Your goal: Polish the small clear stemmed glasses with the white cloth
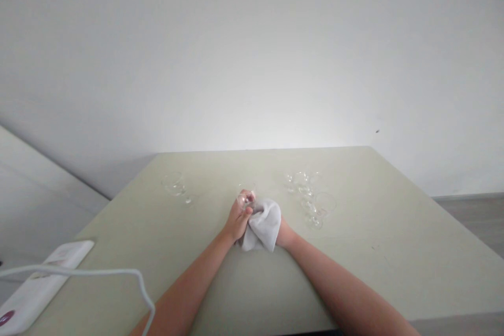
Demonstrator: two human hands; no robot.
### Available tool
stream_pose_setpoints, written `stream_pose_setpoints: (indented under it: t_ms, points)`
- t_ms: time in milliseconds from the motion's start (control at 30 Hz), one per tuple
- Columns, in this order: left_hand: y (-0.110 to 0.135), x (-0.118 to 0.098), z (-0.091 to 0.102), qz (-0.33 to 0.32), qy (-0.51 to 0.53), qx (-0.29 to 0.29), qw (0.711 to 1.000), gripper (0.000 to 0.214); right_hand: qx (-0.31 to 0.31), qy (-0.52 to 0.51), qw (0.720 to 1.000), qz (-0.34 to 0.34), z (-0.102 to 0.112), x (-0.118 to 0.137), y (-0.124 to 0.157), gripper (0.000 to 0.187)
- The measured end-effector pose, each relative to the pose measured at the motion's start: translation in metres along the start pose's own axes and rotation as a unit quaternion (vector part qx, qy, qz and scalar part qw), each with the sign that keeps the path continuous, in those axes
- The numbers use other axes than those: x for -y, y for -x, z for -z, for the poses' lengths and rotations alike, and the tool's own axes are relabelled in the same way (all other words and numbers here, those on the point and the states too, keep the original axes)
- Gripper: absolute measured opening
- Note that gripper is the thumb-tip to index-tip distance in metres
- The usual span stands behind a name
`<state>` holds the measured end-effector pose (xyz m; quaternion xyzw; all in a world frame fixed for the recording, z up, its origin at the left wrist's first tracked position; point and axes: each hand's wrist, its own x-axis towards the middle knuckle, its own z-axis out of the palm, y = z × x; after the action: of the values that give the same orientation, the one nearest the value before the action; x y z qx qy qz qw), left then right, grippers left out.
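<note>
A clear stemmed glass [244, 200] is in my left hand [237, 221], whose fingers are closed around it above the middle of the table. My right hand [282, 232] is mostly covered by a light grey cloth [266, 224], which it grips. Bunched folds of the cloth press against the lower part of the glass, next to my left thumb. The fingers of my right hand are hidden under the fabric.
On the left of the pale table [220, 283] lies another stemmed glass [173, 185]. Several clear stemmed glasses [305, 187] are grouped on the right. A white flat case [71, 254] and a white cable [106, 272] occupy the near left. Behind the table rises a wall [252, 63].
</note>
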<state>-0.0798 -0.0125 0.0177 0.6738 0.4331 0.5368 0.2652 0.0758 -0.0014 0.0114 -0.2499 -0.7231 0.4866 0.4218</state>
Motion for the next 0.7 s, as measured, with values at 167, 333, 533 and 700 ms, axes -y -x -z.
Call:
stream_pose_setpoints:
  t_ms: [167,333,533,700]
  points:
    - [0.000,0.001,0.001,0.028,0.035,0.058,0.997,0.064,0.012,-0.050,0.999,0.009,0.005,0.006,0.001,0.028]
    - [0.003,0.001,0.003,0.053,0.088,0.055,0.993,0.054,-0.012,-0.054,0.997,-0.054,0.004,-0.016,0.000,0.027]
    - [-0.003,0.005,0.004,0.066,0.193,-0.040,0.978,0.056,-0.085,0.047,0.993,-0.063,0.000,-0.020,0.000,0.020]
    - [-0.004,-0.004,0.006,0.175,0.372,0.018,0.912,0.051,0.023,-0.125,0.987,-0.094,0.002,-0.021,0.004,0.021]
